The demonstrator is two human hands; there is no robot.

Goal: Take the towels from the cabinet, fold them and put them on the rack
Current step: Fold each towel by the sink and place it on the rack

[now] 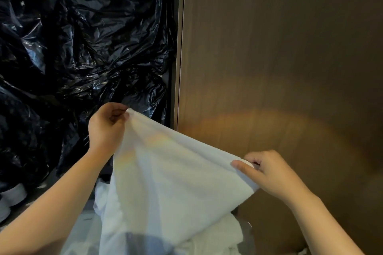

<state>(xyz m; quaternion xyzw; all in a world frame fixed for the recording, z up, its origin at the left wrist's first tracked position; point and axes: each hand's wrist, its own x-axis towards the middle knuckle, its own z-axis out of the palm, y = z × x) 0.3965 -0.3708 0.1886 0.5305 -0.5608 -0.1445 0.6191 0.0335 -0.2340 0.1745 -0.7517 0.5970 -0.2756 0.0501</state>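
Holding white towel (165,182) spread across lower centre, one corner pinched in left hand (105,128), another in right hand (269,174), fetched, fold seemingly just starting, racking yet to come.

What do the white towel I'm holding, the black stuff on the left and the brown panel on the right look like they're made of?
The white towel: soft matte cloth, likely cotton; it drapes in loose folds.
The black sheeting: thin glossy plastic film, probably bags; sharp crinkles with bright glints.
The brown panel: matte wood or wood-look laminate, unclear which; faint vertical grain.
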